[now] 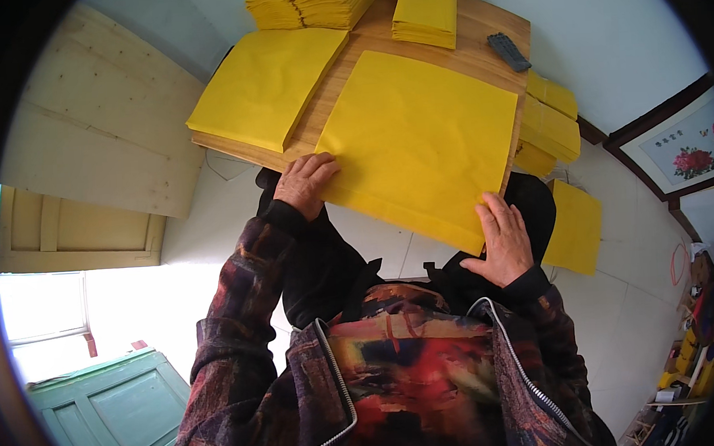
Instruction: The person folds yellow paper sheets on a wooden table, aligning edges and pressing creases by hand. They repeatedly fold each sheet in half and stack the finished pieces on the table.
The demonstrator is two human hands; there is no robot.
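Note:
A large yellow paper sheet [425, 139] lies over the wooden table [307, 125], its near edge hanging past the table toward my lap. A crease runs along that near edge. My left hand [308, 181] is closed at the sheet's near left corner, fingertips on top and the thumb hidden. At the near right corner, my right hand [503, 238] rests open, its fingertips against the sheet's right edge and its thumb held apart below the corner. Whether the sheet is single or layered, I cannot tell.
A yellow paper stack [273, 86] lies at the table's left, with a taller stack [305, 4] behind it. A narrower stack [427, 13] and a dark grey block [509, 52] stand farther back. Yellow bundles [550, 124] sit beyond the table's right side.

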